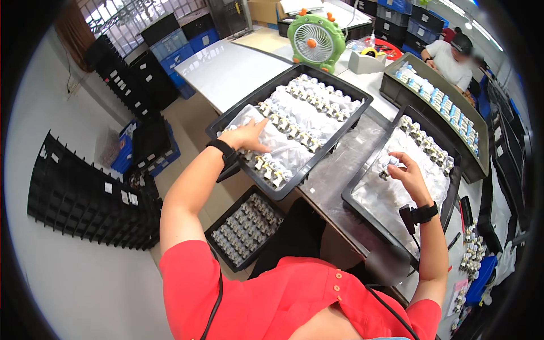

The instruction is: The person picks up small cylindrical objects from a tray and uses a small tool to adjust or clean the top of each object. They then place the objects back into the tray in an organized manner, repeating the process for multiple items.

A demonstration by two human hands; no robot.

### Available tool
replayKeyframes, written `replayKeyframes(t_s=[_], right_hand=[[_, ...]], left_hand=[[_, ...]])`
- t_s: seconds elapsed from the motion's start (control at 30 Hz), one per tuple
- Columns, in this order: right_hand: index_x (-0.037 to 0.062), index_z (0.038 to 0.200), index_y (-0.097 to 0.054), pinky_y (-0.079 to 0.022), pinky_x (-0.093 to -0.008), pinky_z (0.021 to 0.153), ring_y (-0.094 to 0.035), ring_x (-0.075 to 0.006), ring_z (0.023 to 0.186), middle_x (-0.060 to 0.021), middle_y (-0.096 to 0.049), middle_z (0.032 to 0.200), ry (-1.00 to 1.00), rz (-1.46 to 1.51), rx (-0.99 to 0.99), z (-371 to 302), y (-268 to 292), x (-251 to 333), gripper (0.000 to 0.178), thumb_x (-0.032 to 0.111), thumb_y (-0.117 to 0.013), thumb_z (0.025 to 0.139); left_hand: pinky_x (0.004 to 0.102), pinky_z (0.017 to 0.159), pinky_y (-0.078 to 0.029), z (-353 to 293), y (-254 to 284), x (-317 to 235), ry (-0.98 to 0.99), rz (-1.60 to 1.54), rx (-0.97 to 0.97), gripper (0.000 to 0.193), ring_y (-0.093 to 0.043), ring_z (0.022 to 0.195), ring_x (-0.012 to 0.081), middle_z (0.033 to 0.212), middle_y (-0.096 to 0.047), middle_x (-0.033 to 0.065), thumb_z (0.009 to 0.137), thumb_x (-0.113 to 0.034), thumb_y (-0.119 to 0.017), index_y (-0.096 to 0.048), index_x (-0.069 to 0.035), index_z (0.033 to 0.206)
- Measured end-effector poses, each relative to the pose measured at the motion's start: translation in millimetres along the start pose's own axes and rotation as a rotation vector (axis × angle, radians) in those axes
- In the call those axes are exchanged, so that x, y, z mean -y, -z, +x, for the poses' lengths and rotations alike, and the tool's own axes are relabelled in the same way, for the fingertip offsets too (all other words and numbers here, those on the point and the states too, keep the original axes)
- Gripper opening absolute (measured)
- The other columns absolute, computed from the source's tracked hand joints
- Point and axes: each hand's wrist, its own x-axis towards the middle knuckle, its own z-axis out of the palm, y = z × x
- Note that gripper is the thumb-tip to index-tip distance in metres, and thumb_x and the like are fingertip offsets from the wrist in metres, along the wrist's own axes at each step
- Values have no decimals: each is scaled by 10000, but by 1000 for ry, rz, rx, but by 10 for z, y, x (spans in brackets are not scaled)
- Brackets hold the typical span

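Left hand (245, 136) spread over white wrap (283, 155) in left tray (324, 151); right hand (412, 177) pinching 1 small figurine (386, 165) above right tray (362, 170)

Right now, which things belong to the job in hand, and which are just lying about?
Apparently in use:
small figure, in the right hand
right tray, beneath it
left tray, under the left hand

Apparently idle:
green fan
yellow tape
stacked black trays
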Motion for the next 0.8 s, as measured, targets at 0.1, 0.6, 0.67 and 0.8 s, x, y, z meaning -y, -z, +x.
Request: replayKeyframes(t_s=[0.1,0.6,0.67,0.8], right_hand=[[13,1160,-531,-476,-236,679,-589,-107,764,-62,-518,999,-6,-23,1,-8,12,-22,370,143,-623,826],[12,1099,-571,-468,-285,738,-585,-163,817,-82,-606,920,-31,-300,30,-14,5,-156,353,148,-659,785],[23,1090,-577,-459,-312,768,-562,-185,907,-80,-597,979,58,-389,-21,22,-18,-165,349,157,-661,778],[34,1144,-561,-429,-310,856,-534,-187,1004,-83,-562,1129,125,-106,-50,-12,-39,83,362,164,-643,816]], left_hand=[[416,1039,-303,43,-29,132,-63,12,37,1014,-348,1256,419,1389,-244,328,695,-524,-689,-150,-90,1436],[517,926,-315,-1174,-849,-158,392,-1801,-589,896,-350,1226,325,1360,-331,163,746,-409,-708,-183,-90,1399],[554,869,-318,-1185,-979,-212,304,-2024,-123,823,-414,1157,351,1320,-382,125,756,-406,-704,-227,-145,1374],[580,943,-272,-1180,-817,-788,318,-2071,-173,492,-493,1085,296,1225,-494,54,774,-358,-698,-493,-178,1183]])
